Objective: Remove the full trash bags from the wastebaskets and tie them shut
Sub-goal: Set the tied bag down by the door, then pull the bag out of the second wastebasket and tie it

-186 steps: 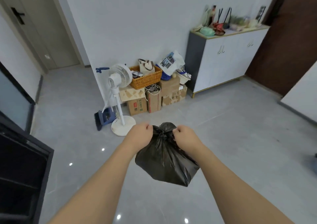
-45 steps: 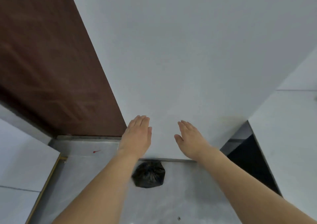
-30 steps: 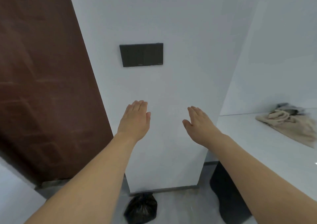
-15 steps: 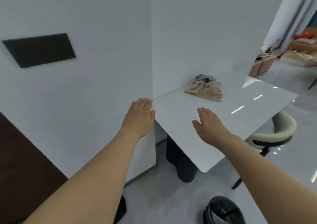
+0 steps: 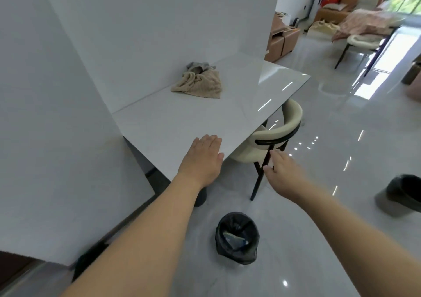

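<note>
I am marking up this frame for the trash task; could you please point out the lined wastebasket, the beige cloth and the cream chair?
wastebasket (image 5: 237,252): head view, on its black-lined side wall.
beige cloth (image 5: 200,85): head view, middle of the crumpled fabric.
cream chair (image 5: 273,132): head view, on the curved backrest.

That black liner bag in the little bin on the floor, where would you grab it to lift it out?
Probably at the bag's rim, where the black trash bag folds over the lip of the wastebasket. Come from above with both hands on opposite sides, since the bin stands upright and open with rubbish sunk inside. Both the left hand and right hand are empty.
</note>
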A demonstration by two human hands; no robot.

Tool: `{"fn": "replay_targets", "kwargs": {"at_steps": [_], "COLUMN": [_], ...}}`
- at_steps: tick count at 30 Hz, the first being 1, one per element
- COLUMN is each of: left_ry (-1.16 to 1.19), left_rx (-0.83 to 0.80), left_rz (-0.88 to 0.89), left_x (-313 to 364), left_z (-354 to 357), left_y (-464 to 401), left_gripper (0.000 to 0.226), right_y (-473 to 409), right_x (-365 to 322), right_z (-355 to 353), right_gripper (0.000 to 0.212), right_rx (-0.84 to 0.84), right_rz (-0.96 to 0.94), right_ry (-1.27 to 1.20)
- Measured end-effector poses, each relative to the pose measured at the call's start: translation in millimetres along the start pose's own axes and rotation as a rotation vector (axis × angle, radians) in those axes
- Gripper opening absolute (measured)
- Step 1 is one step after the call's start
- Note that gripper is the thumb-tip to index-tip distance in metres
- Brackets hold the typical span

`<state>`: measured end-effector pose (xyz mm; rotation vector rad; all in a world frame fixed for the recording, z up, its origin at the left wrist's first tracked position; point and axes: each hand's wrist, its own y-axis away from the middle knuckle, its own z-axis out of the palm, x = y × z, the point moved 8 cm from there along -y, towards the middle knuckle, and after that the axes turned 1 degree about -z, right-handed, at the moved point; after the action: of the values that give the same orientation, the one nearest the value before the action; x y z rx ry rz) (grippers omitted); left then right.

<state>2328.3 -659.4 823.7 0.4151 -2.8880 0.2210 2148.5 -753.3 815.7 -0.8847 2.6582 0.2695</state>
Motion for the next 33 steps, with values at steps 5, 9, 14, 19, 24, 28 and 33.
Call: {"fn": "replay_targets", "kwargs": {"at_steps": [5,9,14,19,24,28,33], "left_ry": [0.036,0.119,0.408,0.665,0.981,1.151,1.254], "left_rx": [-0.023,-0.089,-0.152,-0.148,-0.169,-0.288,-0.432], "left_rz": [0.056,0.028,-0.276,-0.758,-1.095,-1.221,-1.304], "left_x": [22.9,19.8,-23.8,-112.0,-178.0,-195.6,-198.1], "left_z": [81.7,204.4,418.5,639.1,808.0,868.2,891.3], "left_y": [-33.1,-41.7,-13.6,34.8,72.6,87.5,97.6], "left_gripper": [0.05,0.049,0.053,0.047,0.06,0.065,0.042], "right_y": [-19.0,-38.8,-47.8,-44.4,-50.4,-57.3,-33.3], "right_x": [73.0,142.4,259.1,371.1,441.4,456.5,460.4], "right_z": [47.0,145.0,345.5,548.2,700.6,763.7,809.9], "right_gripper": [0.045,0.036,0.053,0.04,0.031,0.021,0.027], "right_rx": [-0.01,-0.06,-0.223,-0.182,-0.156,-0.197,-0.276], "right_rz": [0.145,0.235,0.458,0.791,0.881,0.882,1.057], "right_ry": [-0.152,-0.27,-0.41,-0.728,-0.914,-1.031,-1.191]}}
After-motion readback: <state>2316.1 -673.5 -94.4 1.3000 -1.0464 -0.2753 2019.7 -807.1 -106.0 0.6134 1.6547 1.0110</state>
